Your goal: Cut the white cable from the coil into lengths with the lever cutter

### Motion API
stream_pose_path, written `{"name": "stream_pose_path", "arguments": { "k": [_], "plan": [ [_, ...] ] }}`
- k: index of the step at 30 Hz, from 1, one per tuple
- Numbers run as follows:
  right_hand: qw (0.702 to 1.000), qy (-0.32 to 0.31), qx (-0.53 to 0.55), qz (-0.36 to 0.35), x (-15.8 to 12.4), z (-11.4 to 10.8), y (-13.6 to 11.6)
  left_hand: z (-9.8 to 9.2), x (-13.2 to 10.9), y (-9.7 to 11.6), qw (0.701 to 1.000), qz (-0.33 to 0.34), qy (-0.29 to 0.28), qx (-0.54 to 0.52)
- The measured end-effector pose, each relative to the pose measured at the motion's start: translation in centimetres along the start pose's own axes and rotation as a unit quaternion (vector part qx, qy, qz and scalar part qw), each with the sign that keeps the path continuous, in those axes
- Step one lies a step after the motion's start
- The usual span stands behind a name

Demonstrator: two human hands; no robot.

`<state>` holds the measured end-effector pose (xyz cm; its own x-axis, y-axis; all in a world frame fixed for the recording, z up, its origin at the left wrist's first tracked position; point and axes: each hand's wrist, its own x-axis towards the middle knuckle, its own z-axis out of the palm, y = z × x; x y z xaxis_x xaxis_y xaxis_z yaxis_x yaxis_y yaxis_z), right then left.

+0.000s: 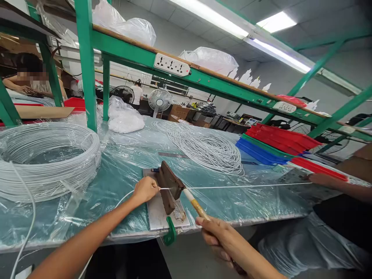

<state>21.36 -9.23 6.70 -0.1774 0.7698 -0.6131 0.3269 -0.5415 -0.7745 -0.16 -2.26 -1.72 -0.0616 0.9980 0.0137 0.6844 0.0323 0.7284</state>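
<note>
My left hand [147, 189] pinches a thin white cable [232, 187] just left of a brown metal lever cutter [171, 182]. The cutter sits on a metal base plate [157, 217] at the bench's front edge, with a green clamp [170, 232] there. My right hand [219, 236] is closed around the cutter's pale handle [197, 207], which is wrapped partly in yellowish tape. The blade arm is raised at a slant. From the cutter the cable stretches right to a co-worker's hand [319, 179]; the blade hides part of it.
A wrapped cable coil [84, 159] lies at left, a loose pile of cut cable [209, 151] behind the cutter. Stacked red, green and blue trays [261, 149] stand at right. A green shelf frame [130, 50] with power sockets [171, 64] spans above; a post [86, 77] rises at left.
</note>
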Motion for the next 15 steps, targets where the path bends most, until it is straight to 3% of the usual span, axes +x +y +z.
{"name": "stream_pose_path", "arguments": {
  "k": [4, 10, 12, 15],
  "plan": [
    [0.998, -0.022, 0.001, -0.054, 0.3, 0.1, 1.6, 0.3, 0.1, -0.1, 1.000, 0.000, -0.006, -0.012],
    [0.986, 0.024, 0.035, -0.162, 2.5, 1.5, 6.9, 0.3, 0.2, -2.1, 0.999, -0.014, 0.007, -0.049],
    [0.989, 0.006, 0.026, -0.142, 1.8, 0.9, 6.3, -0.1, -0.1, -2.5, 0.994, -0.001, 0.009, -0.110],
    [0.993, -0.019, 0.013, -0.112, -1.0, -0.8, 1.8, -1.5, -1.0, -2.1, 0.972, 0.033, -0.019, -0.232]
  ]
}}
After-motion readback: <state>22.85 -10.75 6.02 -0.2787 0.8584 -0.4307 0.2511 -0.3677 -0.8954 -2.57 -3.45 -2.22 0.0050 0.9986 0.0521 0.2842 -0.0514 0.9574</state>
